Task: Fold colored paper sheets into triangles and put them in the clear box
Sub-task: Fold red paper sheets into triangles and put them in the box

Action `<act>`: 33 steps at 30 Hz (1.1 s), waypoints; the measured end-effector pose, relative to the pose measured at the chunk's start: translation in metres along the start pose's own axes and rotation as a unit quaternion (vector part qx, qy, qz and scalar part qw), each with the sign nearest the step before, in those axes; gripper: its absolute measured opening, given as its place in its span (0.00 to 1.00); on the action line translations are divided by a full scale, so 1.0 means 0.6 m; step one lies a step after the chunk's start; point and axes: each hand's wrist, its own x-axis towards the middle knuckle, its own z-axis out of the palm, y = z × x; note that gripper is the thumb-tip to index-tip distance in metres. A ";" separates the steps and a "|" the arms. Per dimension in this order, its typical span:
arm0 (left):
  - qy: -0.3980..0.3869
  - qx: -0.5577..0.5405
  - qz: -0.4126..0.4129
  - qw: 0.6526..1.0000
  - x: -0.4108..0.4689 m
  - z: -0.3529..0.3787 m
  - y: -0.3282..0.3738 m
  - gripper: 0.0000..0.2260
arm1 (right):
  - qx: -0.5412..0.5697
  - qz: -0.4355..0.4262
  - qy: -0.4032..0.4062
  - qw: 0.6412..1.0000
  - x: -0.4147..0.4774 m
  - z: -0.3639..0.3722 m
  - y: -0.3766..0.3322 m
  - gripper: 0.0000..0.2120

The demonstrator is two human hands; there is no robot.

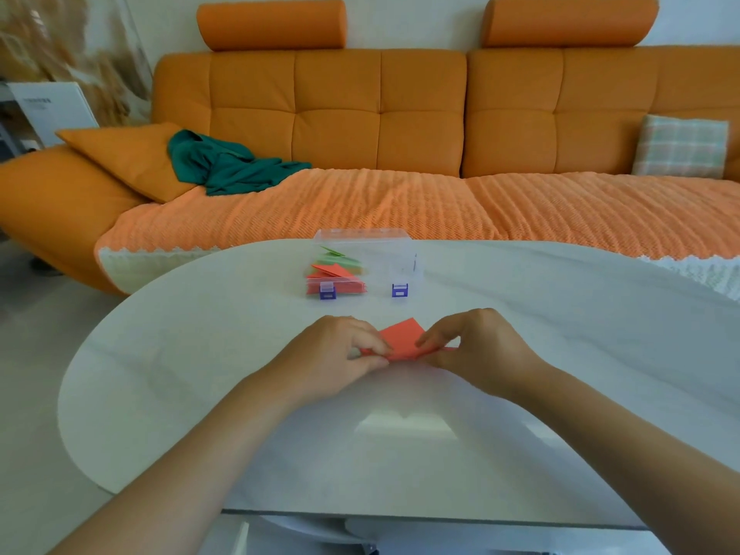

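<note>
Both hands, left hand (344, 350) and right hand (476, 346), pinch the red paper (402, 338) at its crease (light, floppy, easily creased).

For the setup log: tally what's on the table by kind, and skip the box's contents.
Clear box: 1
Purple latches: 2
Red sheet being folded: 1
Total: 4
</note>
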 end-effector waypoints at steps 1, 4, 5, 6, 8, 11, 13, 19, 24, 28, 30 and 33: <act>-0.008 -0.005 -0.007 1.000 -0.001 -0.001 0.001 0.04 | 0.001 0.003 -0.019 1.000 0.000 -0.002 -0.001 0.04; -0.029 -0.001 -0.040 0.999 -0.004 -0.006 0.003 0.03 | 0.037 0.006 -0.065 0.997 -0.001 -0.010 -0.005 0.03; -0.035 -0.002 -0.053 0.998 -0.005 -0.008 0.004 0.04 | 0.053 0.012 -0.072 0.996 -0.001 -0.012 -0.007 0.03; -0.039 -0.006 -0.064 0.997 -0.007 -0.011 0.008 0.06 | 0.069 0.021 -0.076 0.994 -0.001 -0.014 -0.007 0.03; -0.041 -0.025 -0.068 0.997 -0.010 -0.015 0.017 0.07 | 0.093 0.036 -0.078 0.992 -0.001 -0.016 -0.008 0.03; -0.033 -0.050 -0.059 0.996 -0.008 -0.008 0.029 0.10 | 0.103 0.021 -0.057 0.993 -0.006 -0.010 -0.009 0.04; 0.007 -0.022 -0.050 0.998 -0.001 0.003 0.028 0.07 | 0.103 -0.011 -0.023 0.994 -0.010 -0.006 -0.014 0.04; 0.125 -0.072 -0.011 0.989 0.004 0.003 0.035 0.08 | 0.127 0.136 0.026 0.982 -0.002 -0.036 -0.024 0.21; 0.169 -0.090 0.068 0.979 -0.002 0.010 0.041 0.12 | 0.284 0.224 -0.052 0.931 0.000 -0.042 -0.020 0.10; 0.135 -0.071 0.098 0.983 0.002 0.019 0.046 0.10 | 0.387 0.227 -0.053 0.892 0.002 -0.046 -0.011 0.14; 0.115 -0.039 0.131 0.984 0.004 0.021 0.047 0.07 | 0.393 0.233 -0.048 0.888 0.003 -0.050 -0.004 0.11; 0.086 0.003 0.137 0.987 0.007 0.020 0.049 0.06 | 0.346 0.219 -0.061 0.910 -0.003 -0.058 0.000 0.09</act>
